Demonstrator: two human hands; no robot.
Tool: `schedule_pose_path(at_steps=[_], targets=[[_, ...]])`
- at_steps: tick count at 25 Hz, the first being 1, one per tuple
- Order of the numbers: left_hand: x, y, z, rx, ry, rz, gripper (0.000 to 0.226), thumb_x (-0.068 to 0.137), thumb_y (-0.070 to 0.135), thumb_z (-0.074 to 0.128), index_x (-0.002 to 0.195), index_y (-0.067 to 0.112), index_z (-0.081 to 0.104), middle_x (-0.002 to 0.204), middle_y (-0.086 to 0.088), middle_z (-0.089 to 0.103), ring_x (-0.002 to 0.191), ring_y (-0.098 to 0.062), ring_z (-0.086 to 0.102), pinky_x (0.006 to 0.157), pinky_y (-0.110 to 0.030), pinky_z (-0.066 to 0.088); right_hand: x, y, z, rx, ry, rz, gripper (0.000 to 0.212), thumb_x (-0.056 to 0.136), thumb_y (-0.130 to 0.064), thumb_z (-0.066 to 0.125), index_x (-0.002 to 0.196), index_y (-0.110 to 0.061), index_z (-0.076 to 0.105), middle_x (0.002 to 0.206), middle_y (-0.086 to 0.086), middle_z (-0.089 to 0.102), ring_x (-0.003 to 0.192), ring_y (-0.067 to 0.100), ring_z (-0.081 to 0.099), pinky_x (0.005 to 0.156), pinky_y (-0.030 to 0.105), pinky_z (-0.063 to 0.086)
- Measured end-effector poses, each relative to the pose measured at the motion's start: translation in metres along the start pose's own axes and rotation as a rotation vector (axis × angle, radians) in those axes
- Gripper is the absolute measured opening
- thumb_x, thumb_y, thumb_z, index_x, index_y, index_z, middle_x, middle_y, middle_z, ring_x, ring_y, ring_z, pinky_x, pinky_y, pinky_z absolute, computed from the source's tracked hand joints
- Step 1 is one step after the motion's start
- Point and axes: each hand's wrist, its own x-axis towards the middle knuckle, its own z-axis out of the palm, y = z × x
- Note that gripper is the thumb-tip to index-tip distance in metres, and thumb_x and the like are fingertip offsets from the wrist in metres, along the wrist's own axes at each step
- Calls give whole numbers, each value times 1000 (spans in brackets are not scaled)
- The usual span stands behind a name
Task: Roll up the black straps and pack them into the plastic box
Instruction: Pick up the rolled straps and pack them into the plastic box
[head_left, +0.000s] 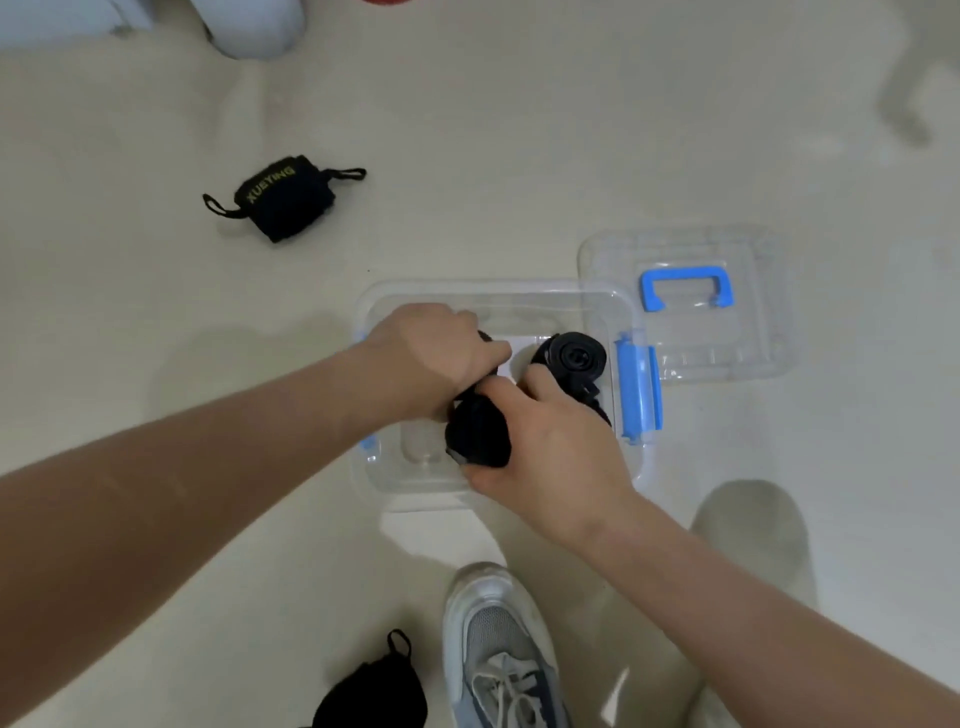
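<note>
Pale cream floor (519, 130) fills the view. At the far left lies a folded black strap (283, 197) with a loop at each end; yellow letters along its edge read "XUEYING". Nearer, at the bottom edge, is another black strap (371, 691), partly cut off. The left hand (436, 358) reaches over the clear plastic box (488, 296), fingers curled round the upper end of a black roll (478, 434). The right hand (550, 441) grips the same roll lower down, thumb on one side and fingers on the other, holding it within the box's outline. Just right of the hands, a coiled strap (574, 358) sits inside the box, beside a blue latch (636, 387). Below stands a grey laced shoe (498, 649). Farthest right, the clear lid (727, 353) with its blue handle (685, 286) lies against the box's corner.
</note>
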Motion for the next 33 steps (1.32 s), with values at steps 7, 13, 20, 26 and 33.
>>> schedule_pose_path(at_steps=[7,13,20,26,33], targets=[[7,-7,3,-122,102,24,35,88,34,60,118,22,47,100,-2,60,87,-26,58,70,-34,44,21,-8,18,-170,-20,14,67,58,-39,91,107,-7,58,100,12,63,93,31,58,68,36,44],[13,-5,-1,-413,187,-38,32,80,35,72,109,25,61,93,3,67,89,-23,62,75,-35,50,11,-1,14,-84,-30,84,59,74,-37,82,114,-7,52,109,11,64,101,30,57,78,38,45],[15,14,25,-1151,420,-270,33,83,18,73,116,25,73,88,27,66,81,13,60,80,2,39,14,1,27,-142,213,149,93,31,-54,93,106,-11,61,120,12,58,114,33,55,83,46,45],[22,29,38,-1403,498,-448,31,84,7,68,111,20,73,110,8,71,111,-8,64,102,-25,48,22,4,22,-241,124,81,95,46,-67,85,117,-10,57,125,10,52,120,27,49,97,49,38],[-5,20,40,-1414,328,-376,48,96,28,60,142,22,49,144,-1,52,137,-13,44,111,-34,40,24,11,12,-238,176,3,84,55,-71,74,115,-16,55,129,10,49,126,30,43,93,52,34]])
